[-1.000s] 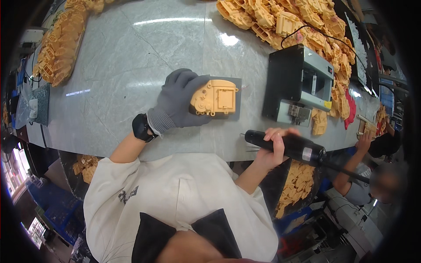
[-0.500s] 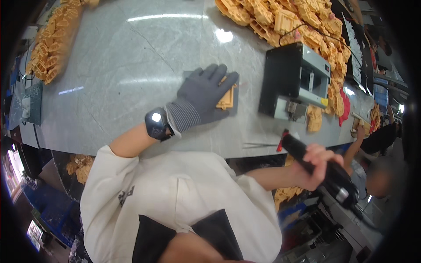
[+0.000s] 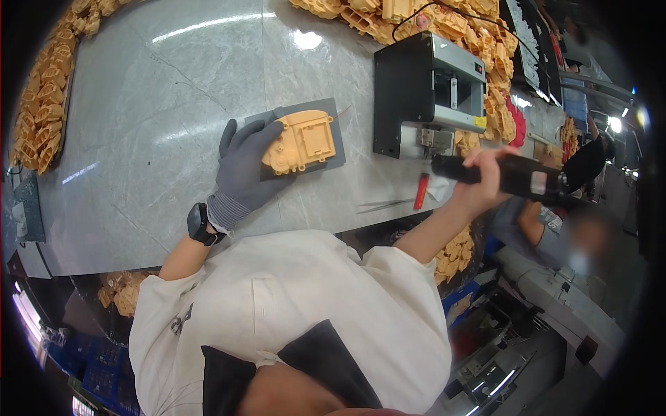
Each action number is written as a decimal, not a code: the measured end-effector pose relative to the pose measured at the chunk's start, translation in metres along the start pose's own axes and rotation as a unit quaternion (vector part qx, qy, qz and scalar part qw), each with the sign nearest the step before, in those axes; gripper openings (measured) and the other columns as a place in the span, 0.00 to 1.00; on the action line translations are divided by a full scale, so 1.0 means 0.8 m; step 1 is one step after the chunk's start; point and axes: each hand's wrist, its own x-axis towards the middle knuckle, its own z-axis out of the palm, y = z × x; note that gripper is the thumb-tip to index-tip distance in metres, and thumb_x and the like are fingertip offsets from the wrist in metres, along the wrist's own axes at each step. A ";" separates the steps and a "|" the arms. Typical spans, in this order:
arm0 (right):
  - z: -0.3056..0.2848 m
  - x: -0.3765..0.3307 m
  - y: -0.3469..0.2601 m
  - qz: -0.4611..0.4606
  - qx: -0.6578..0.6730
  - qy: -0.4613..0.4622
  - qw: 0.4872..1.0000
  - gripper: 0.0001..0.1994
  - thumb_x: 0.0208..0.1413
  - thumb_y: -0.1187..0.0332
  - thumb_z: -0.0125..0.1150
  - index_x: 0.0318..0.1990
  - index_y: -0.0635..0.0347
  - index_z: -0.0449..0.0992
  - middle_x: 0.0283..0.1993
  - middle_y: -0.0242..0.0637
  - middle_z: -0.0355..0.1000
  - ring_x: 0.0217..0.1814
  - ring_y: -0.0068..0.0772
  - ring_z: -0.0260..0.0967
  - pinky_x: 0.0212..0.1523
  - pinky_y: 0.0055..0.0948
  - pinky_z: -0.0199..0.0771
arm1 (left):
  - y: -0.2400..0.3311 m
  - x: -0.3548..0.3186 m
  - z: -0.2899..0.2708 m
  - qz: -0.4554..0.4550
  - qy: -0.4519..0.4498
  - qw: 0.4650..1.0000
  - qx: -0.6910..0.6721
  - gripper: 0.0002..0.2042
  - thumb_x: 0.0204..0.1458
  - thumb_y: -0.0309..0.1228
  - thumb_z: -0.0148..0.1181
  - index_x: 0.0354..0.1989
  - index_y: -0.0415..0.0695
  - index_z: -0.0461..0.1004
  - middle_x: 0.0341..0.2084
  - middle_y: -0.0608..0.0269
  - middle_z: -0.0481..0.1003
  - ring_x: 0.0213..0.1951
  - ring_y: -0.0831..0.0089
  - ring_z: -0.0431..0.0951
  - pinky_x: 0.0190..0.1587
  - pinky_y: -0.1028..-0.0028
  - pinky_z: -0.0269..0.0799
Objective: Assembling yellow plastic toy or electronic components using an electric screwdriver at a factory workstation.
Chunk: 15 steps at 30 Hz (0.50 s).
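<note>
The housing [image 3: 305, 142] lay flat on a dark pad [image 3: 339, 145] on the bench [image 3: 139, 125], its long axis running left to right, the right end tipped slightly away from the person. It was pale orange, with a square recess toward the right and small round bosses toward the left — that end partly hidden by the gloved left hand [image 3: 246, 170], which gripped it between fingers and thumb. The bare right hand [image 3: 484, 177] was closed around a black driver [image 3: 524, 177], its nose pointing left; the tip was hard to make out. Beyond stood a machine [image 3: 406, 90]; the far heap [image 3: 395, 14] was cut off above.
</note>
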 end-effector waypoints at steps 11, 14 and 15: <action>-0.010 0.015 -0.027 -0.080 0.034 0.046 0.995 0.18 0.38 0.78 0.50 0.41 0.61 0.61 0.17 0.33 0.59 0.15 0.26 0.58 0.25 0.30 0.62 | -0.005 0.010 0.000 -0.003 -0.053 0.998 -0.032 0.40 0.26 0.36 0.70 0.55 0.48 0.60 0.46 0.59 0.66 0.54 0.66 0.61 0.63 0.58 0.35; 0.005 0.023 -0.009 -0.041 -0.060 0.044 0.996 0.15 0.38 0.79 0.50 0.39 0.64 0.62 0.17 0.34 0.59 0.15 0.27 0.58 0.24 0.27 0.62 | -0.006 0.012 0.002 0.020 -0.039 0.997 -0.059 0.40 0.27 0.35 0.70 0.55 0.47 0.60 0.47 0.58 0.67 0.53 0.64 0.63 0.62 0.59 0.41; -0.004 0.022 0.001 -0.028 -0.025 0.030 0.999 0.15 0.38 0.80 0.50 0.38 0.65 0.63 0.18 0.36 0.59 0.15 0.27 0.58 0.23 0.27 0.62 | -0.006 0.012 0.002 0.018 -0.035 0.997 -0.063 0.39 0.27 0.34 0.70 0.55 0.46 0.59 0.47 0.57 0.67 0.53 0.62 0.64 0.62 0.60 0.44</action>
